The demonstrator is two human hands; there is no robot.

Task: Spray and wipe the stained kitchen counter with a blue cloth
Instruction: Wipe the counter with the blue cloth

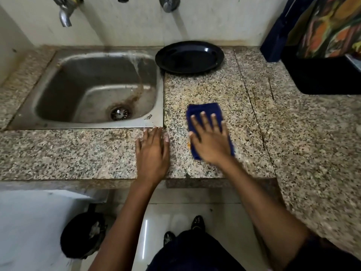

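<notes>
A folded blue cloth lies flat on the speckled granite counter, right of the sink. My right hand presses down on the cloth with fingers spread and covers its near half. A small yellowish stain shows at the cloth's left edge by my thumb. My left hand rests palm down on the counter near the sink's front right corner, fingers apart and holding nothing. No spray bottle is in view.
A stained steel sink is set into the counter at left, with taps on the wall above. A black plate sits behind the cloth. A black bin stands at the back right. A dark bucket sits on the floor.
</notes>
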